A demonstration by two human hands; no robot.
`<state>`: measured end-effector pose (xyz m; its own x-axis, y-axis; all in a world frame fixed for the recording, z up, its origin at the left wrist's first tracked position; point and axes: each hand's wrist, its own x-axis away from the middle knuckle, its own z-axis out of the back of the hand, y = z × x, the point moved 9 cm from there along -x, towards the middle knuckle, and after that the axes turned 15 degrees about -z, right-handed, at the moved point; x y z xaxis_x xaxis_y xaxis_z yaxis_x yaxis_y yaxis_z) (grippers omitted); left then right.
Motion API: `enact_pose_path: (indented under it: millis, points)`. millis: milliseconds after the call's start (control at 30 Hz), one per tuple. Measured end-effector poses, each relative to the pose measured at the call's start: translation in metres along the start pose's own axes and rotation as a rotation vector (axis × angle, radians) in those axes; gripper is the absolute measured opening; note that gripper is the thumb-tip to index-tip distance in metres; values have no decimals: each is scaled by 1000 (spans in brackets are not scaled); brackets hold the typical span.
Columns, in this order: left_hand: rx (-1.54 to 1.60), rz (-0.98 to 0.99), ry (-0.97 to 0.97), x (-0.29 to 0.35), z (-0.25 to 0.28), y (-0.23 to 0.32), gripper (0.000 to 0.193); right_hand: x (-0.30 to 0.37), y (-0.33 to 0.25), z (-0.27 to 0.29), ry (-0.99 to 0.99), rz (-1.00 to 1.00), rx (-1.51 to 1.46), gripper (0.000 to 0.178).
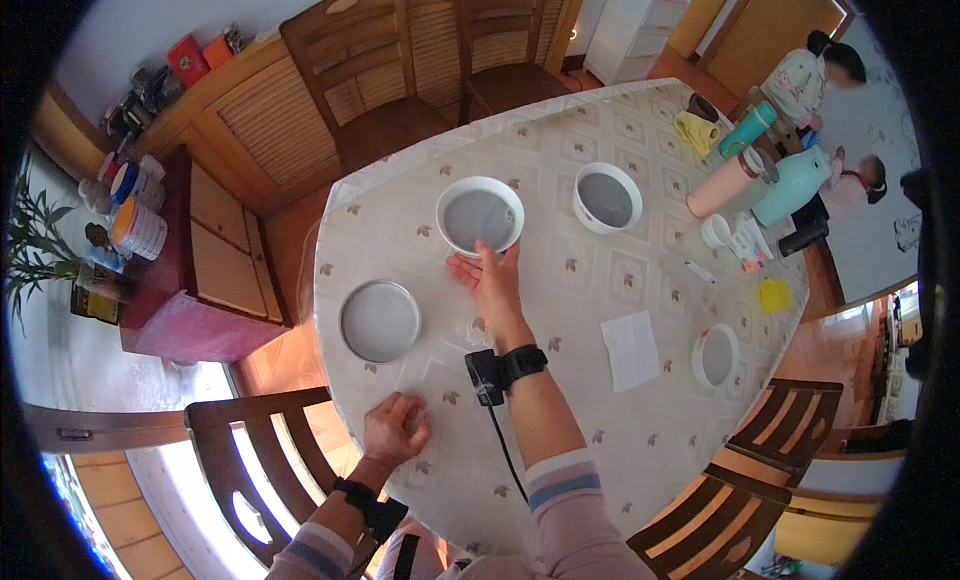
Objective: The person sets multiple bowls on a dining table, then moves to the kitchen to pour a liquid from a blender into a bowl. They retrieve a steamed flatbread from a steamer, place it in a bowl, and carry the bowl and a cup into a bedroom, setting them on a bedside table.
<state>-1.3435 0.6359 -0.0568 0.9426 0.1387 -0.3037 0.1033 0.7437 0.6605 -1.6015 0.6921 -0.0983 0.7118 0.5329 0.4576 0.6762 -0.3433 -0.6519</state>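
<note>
My right hand (492,285) is at the near rim of a white bowl (441,230) with grey contents. One digit lies over the rim and the other fingers are against the outside, gripping it. My left hand (396,428) rests on the near left part of the table with its fingers curled in, and nothing shows in it. Just beyond it lies a round, shallow grey dish with a metal rim (381,321). A second white bowl (607,198) with a grey inside stands farther right. A smaller white bowl (715,356) is near the right edge.
A patterned cloth (560,310) covers the table. White paper (630,351) lies right of my forearm. A pink bottle (724,182), a mint jug (790,185), a teal bottle (747,130) and a yellow cloth (697,133) stand far right. Wooden chairs (385,80) surround the table; two people sit beyond.
</note>
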Motion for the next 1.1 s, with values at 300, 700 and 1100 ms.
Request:
enact_pose_path:
  millis: [300,700,1100]
  points:
    - [12,4,-21,2,-4,-5,22,-39,-51,15,33,70,42,75]
    - [-24,-29,-39,3,-6,-7,21,-91,-112,41,106,194,-2,56]
    - [-8,14,-83,5,-9,-12,21,-134,-142,59,191,304,-254,65]
